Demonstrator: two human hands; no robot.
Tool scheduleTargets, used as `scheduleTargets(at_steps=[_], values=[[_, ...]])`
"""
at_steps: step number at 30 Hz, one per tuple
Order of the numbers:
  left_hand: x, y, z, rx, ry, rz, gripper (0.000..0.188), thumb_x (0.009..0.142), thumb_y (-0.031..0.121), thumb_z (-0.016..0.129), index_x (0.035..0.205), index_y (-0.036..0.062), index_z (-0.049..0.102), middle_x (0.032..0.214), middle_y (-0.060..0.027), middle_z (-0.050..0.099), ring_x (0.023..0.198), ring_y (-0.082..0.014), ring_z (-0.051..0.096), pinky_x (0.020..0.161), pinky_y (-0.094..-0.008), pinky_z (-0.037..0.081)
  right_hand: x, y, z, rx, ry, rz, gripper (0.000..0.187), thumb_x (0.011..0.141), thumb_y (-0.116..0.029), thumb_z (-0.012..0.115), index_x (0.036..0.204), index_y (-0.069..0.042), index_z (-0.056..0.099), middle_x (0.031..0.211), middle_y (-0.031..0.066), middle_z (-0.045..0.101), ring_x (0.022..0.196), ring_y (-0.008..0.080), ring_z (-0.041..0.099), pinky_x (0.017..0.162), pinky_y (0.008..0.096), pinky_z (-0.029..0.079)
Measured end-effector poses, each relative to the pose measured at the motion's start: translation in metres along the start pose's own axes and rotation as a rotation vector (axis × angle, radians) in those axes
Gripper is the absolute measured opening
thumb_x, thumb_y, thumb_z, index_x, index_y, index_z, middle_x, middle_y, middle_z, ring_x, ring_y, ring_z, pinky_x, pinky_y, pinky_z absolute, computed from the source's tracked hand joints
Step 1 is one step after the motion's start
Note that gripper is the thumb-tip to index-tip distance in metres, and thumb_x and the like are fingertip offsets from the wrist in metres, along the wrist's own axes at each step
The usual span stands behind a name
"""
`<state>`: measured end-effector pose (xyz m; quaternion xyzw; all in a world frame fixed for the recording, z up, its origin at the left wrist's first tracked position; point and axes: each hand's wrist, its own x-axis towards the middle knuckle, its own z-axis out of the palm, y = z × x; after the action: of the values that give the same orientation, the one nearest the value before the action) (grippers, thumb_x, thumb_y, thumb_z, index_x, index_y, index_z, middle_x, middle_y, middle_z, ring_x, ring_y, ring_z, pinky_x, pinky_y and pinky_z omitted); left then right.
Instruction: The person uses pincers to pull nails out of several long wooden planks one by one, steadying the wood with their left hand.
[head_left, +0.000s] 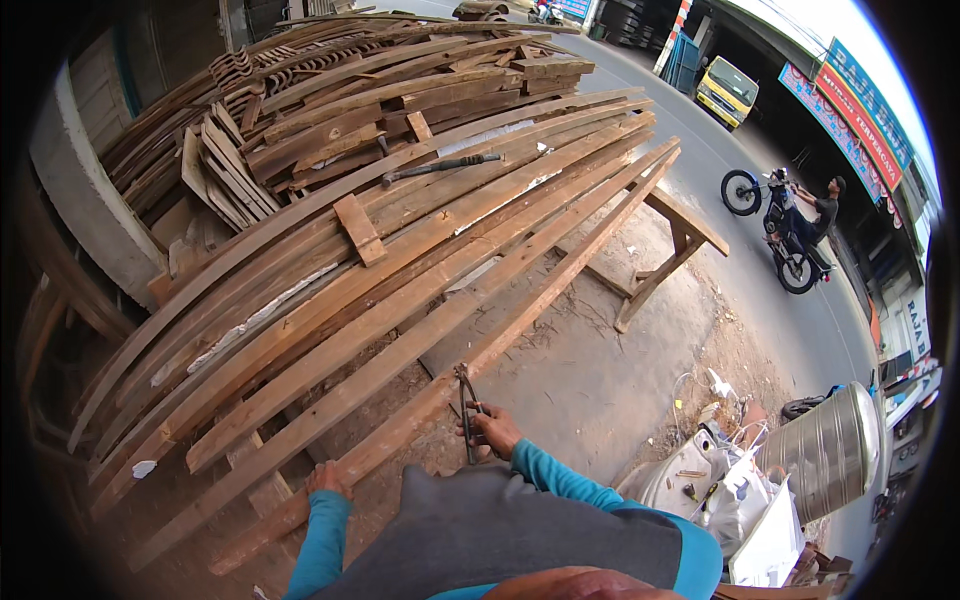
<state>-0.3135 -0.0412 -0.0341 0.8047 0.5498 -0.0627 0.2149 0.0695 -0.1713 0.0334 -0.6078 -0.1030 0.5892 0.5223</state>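
A long brown wooden beam (405, 424) runs slantwise just in front of me, the nearest of a row of timbers. My left hand (328, 480) is on this beam toward its lower left part, with the fingers bent over its edge. Farther along the beam, my right hand (492, 433) is closed round the handles of metal pincers (467, 392). The jaws of the pincers are at the beam's top face; whether they grip a nail there is too small to tell.
More long timbers (385, 275) lie side by side beyond, with a hammer (440, 168) and a short block (358, 230) on them. A wooden trestle (672, 250) supports their far ends. At right are a metal tank (822, 452) and scrap; a motorcycle (780, 230) is on the road.
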Motion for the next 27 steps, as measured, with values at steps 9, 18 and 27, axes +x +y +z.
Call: scheduleTargets(at_steps=[9, 18, 27], values=[[0.005, -0.019, 0.009, 0.051, -0.039, 0.07, 0.068, 0.064, 0.021, 0.079, 0.124, 0.0093, 0.05, 0.117, -0.0196, 0.053, 0.114, -0.0419, 0.052, 0.096, -0.0545, 0.042, -0.005, -0.002, -0.033, 0.109, 0.16, -0.024, 0.051, 0.092, -0.005, 0.037, 0.144, -0.001, 0.04, 0.109, 0.0187, 0.069, 0.094, 0.0265, 0.072, 0.068, 0.0324, 0.058], [0.01, 0.006, -0.009, 0.043, -0.109, 0.057, 0.069, 0.067, 0.017, 0.079, 0.128, 0.0078, 0.048, 0.121, -0.0228, 0.052, 0.121, -0.0428, 0.05, 0.105, -0.0555, 0.038, -0.017, -0.003, -0.066, 0.238, 0.278, -0.043, 0.051, 0.098, -0.01, 0.041, 0.147, 0.003, 0.033, 0.105, 0.0184, 0.068, 0.088, 0.0255, 0.071, 0.067, 0.0324, 0.057], [-0.006, 0.018, 0.001, 0.121, -0.087, -0.153, 0.074, 0.066, 0.011, 0.079, 0.131, 0.013, 0.045, 0.123, -0.0169, 0.05, 0.125, -0.04, 0.049, 0.109, -0.0561, 0.035, -0.009, 0.016, -0.059, 0.122, 0.271, 0.112, 0.047, 0.098, -0.006, 0.039, 0.144, 0.001, 0.038, 0.107, 0.012, 0.069, 0.087, 0.0211, 0.071, 0.065, 0.0302, 0.058]])
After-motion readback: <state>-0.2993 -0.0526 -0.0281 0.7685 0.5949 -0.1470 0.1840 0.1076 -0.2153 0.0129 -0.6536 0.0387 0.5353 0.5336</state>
